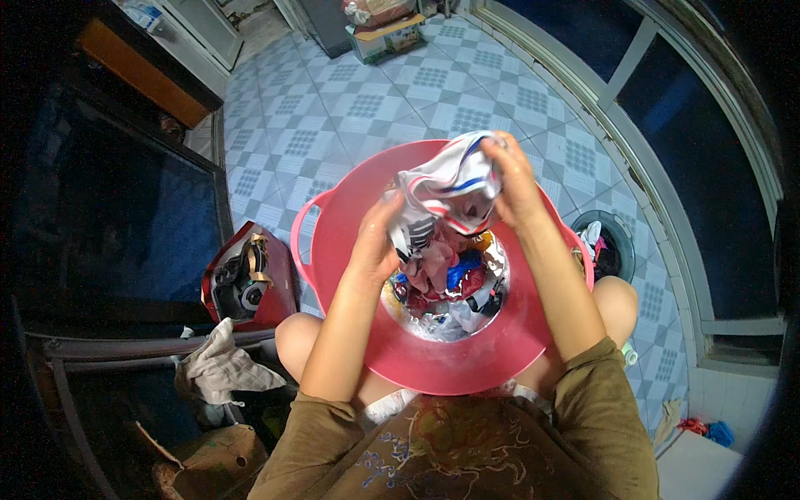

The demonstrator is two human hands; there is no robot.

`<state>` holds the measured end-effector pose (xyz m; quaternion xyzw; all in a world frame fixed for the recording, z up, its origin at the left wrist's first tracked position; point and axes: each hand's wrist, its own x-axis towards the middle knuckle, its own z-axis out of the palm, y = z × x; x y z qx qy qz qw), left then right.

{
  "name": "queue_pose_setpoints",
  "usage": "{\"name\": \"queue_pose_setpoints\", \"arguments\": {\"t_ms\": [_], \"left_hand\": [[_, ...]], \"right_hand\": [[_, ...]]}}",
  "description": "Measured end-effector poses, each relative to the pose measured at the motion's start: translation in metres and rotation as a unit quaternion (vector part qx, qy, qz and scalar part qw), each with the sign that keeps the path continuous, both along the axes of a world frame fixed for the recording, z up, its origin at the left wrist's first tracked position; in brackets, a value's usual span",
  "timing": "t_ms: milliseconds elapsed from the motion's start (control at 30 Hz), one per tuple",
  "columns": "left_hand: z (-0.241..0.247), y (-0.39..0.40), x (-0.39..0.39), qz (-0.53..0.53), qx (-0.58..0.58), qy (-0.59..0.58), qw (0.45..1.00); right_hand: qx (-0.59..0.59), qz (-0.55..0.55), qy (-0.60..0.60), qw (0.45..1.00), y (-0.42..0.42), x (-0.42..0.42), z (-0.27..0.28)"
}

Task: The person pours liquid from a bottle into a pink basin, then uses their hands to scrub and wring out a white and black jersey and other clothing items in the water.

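Between my two hands a wet white garment with red, blue and black stripes is bunched up, slightly blurred by motion. My left hand grips its lower left side. At its upper right, my right hand holds the other end. Both hands are above a large pink plastic tub with a loop handle at its left. Down in the tub, soapy water surrounds several soaked clothes, among them a pink cloth and a blue one.
A dark bucket holding clothes stands right of the tub. To the left is a red bag with dark items inside. A whitish cloth hangs below it, above a cardboard box. Sliding window frames line the right side.
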<state>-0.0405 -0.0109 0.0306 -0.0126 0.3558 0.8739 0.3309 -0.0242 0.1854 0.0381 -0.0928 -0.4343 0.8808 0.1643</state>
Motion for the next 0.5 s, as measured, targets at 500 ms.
{"name": "queue_pose_setpoints", "arguments": {"t_ms": [500], "left_hand": [[-0.016, 0.015, 0.028, -0.075, -0.091, -0.025, 0.993]], "right_hand": [[0.361, -0.100, -0.101, 0.922, -0.033, -0.002, -0.025]]}}
